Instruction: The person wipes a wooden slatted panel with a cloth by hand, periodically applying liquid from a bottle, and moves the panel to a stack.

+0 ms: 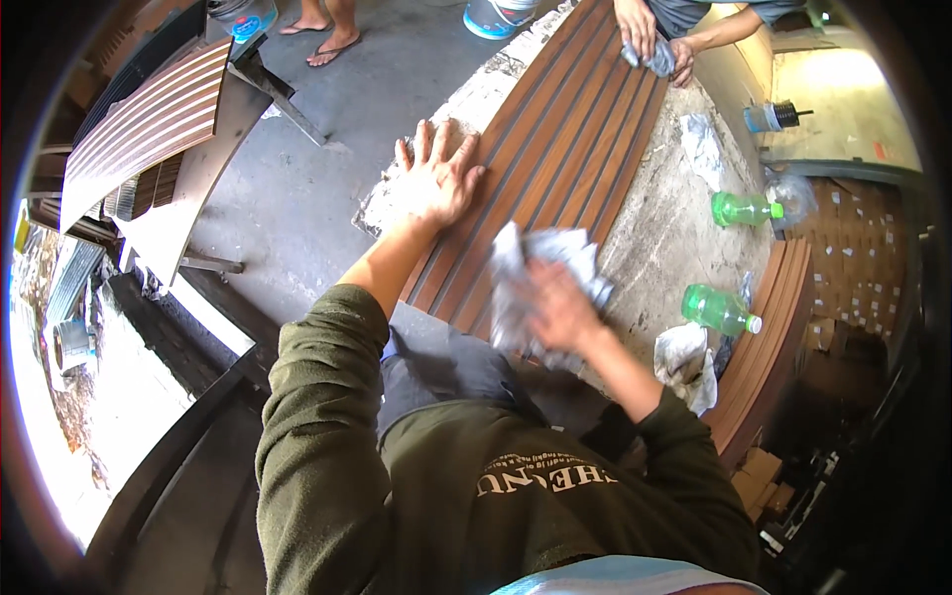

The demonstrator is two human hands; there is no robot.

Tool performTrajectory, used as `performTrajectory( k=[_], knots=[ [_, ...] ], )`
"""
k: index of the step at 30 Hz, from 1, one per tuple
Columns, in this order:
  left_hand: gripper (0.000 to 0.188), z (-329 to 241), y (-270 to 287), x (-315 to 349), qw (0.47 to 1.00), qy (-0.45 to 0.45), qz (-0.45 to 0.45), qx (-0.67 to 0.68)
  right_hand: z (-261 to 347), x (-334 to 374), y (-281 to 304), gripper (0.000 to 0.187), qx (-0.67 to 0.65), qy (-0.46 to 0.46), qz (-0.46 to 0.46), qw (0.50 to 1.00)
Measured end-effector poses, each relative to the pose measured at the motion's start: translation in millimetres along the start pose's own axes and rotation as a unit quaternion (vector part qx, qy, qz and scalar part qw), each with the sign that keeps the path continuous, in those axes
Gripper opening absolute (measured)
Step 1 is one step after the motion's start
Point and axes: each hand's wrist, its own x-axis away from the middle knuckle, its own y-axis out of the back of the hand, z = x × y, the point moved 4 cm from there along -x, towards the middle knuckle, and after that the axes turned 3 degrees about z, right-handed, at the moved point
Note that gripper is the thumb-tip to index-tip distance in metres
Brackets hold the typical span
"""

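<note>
A long brown wooden panel (540,164) with dark grooves lies on a rough, whitish work table (650,213). My left hand (436,186) rests palm down at the panel's left edge, fingers spread and holding nothing. Under my right hand (560,305) is a crumpled pale grey cloth (508,283), pressed against the near end of the panel; hand and cloth are smeared by motion. At the far end, a co-worker's hands (640,28) hold another grey cloth (652,59) on the panel.
Right of the panel lie two green plastic bottles (722,309), a white rag (701,149) and a stained cloth (684,362). More brown slats (759,347) stand at the right. A striped panel (159,124) leans at the left. A person's sandalled feet (332,48) and a bucket (493,17) are beyond.
</note>
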Motion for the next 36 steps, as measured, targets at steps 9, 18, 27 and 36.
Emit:
performTrajectory(
  k=[9, 18, 27, 36],
  knots=[
    [0.044, 5.4, -7.3, -3.2, 0.999, 0.002, -0.030, 0.019, 63.6, -62.3, -13.3, 0.059, 0.011, -0.038, -0.084, 0.996],
    [0.043, 0.9, -12.7, -9.5, 0.999, -0.008, -0.042, 0.016, 104.3, -113.8, -3.4, 0.050, -0.031, 0.123, -0.042, 0.991],
    [0.045, -7.4, -8.1, -8.8, 0.997, -0.018, -0.069, -0.003, 74.5, -41.1, -2.8, 0.062, -0.013, 0.076, -0.057, 0.995],
    [0.043, 10.0, -16.7, -6.0, 0.999, 0.001, -0.035, -0.035, 21.8, -33.4, -6.5, 0.065, -0.135, -0.063, -0.086, 0.985]
  ],
)
